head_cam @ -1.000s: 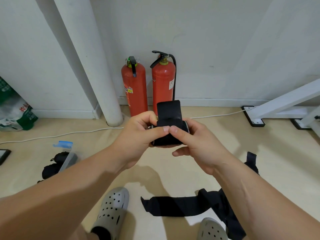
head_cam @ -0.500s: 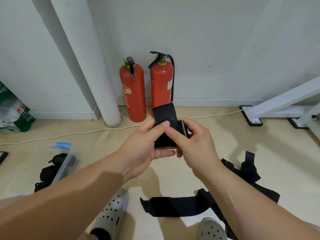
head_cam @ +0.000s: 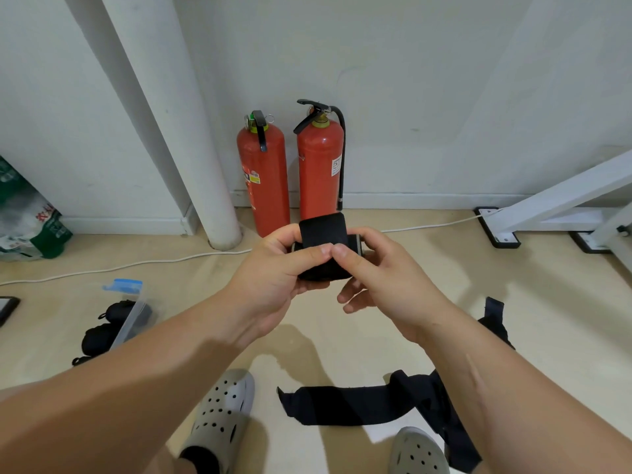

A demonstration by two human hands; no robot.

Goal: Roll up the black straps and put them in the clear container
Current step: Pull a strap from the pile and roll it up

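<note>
I hold a rolled black strap (head_cam: pixel 324 234) in front of me with both hands. My left hand (head_cam: pixel 273 285) grips the roll from the left, thumb pressed on top. My right hand (head_cam: pixel 383 278) grips it from the right, its thumb meeting the left one. The strap's loose end stands up behind the thumbs. More black straps (head_cam: pixel 359 403) lie unrolled on the floor near my feet, running off to the right. The clear container (head_cam: pixel 131 316) with a blue clip sits on the floor at the left, with rolled black straps (head_cam: pixel 102 333) in it.
Two red fire extinguishers (head_cam: pixel 319 169) stand against the wall beside a white pipe (head_cam: pixel 191 148). A white cable (head_cam: pixel 136 265) runs along the floor. A white frame's feet (head_cam: pixel 499 230) rest at the right. A green and white bag (head_cam: pixel 30 224) lies at the far left. My grey clogs (head_cam: pixel 222 415) are at the bottom.
The thumbs have shifted on the roll and the standing loose end has grown shorter as the strap winds tighter. The hands stay at about the same height.
</note>
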